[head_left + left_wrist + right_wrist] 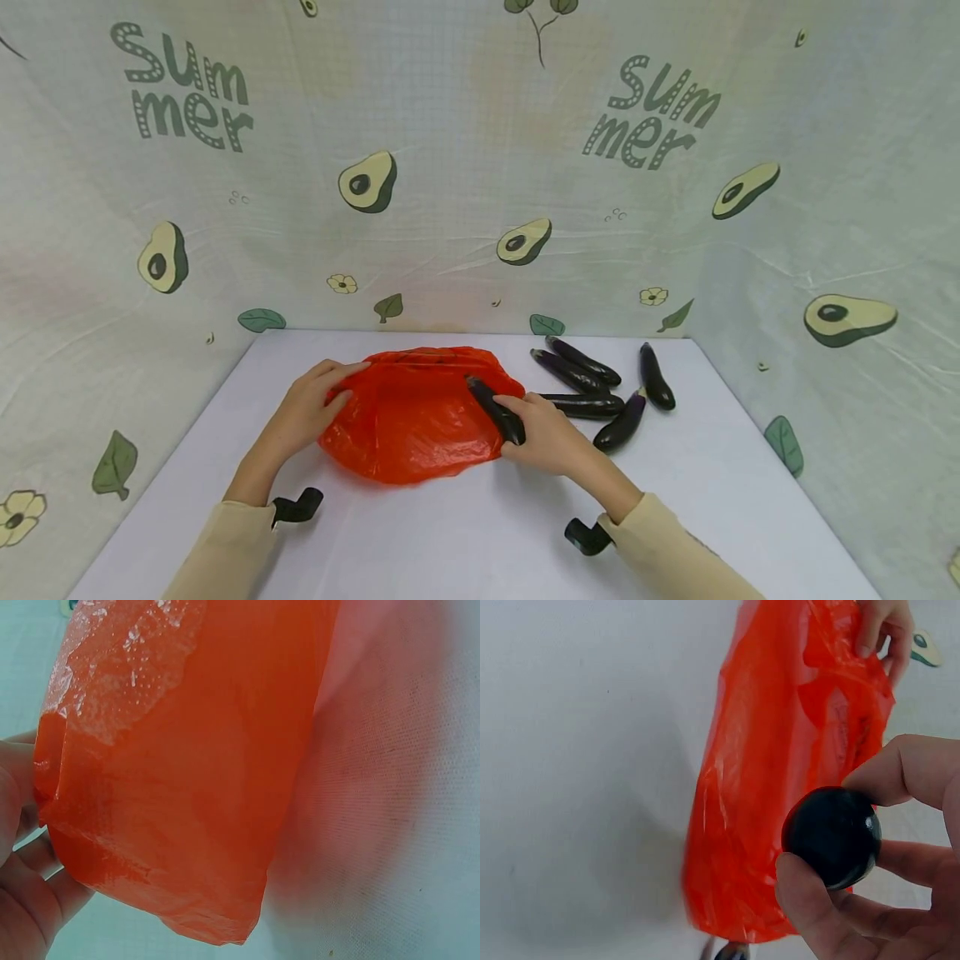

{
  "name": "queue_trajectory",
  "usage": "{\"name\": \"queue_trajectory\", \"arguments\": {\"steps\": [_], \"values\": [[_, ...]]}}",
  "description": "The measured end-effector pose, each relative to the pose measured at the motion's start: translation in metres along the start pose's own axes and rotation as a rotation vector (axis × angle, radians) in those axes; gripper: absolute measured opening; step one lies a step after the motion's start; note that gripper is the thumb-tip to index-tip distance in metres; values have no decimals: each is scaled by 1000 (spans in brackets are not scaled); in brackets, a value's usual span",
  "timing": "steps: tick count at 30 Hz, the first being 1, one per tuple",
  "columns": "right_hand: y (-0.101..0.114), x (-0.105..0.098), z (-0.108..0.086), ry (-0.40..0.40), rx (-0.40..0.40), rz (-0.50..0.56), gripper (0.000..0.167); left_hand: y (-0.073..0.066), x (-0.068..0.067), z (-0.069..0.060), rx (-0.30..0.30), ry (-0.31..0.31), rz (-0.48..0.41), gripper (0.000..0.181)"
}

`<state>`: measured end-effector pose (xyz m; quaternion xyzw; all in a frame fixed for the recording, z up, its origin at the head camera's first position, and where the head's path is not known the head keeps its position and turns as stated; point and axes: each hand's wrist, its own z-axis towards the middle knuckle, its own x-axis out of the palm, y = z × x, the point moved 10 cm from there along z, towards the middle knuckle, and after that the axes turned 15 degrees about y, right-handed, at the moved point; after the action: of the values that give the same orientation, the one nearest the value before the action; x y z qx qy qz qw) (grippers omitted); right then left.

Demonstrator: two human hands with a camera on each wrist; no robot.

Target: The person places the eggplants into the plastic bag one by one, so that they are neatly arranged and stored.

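Note:
A red plastic bag [427, 425] lies on the white table, with its mouth spread toward the back. My left hand [303, 408] holds the bag's left edge, thumb on the near side and some fingers behind the plastic. In my right hand [543, 433] is a dark, glossy eggplant [495, 410], gripped near its thick end, its stem end tilted over the bag's right side. From the right wrist view, the round end of that eggplant [831, 838] shows between thumb and fingers, in front of the bag [742, 787]. The bag's inside is mostly hidden.
Several more eggplants lie to the right: a group [570, 371] behind my right hand, one slanting [621, 423] and one near the back right [656, 379]. A printed cloth [450, 208] rises behind and beside the table [420, 550]. Black wrist mounts [298, 505] stick out from both sleeves.

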<state>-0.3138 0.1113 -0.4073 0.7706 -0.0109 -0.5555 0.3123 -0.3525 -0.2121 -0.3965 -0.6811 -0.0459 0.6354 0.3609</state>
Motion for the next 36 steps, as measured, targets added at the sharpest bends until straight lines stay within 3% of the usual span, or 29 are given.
{"name": "queue_trajectory", "arguments": {"steps": [16, 36], "values": [[3, 6, 32, -32, 63, 36, 68, -1, 1, 3, 20, 10, 2, 52], [-19, 22, 43, -172, 114, 168, 69, 0, 5, 5, 20, 22, 3, 51]]}}
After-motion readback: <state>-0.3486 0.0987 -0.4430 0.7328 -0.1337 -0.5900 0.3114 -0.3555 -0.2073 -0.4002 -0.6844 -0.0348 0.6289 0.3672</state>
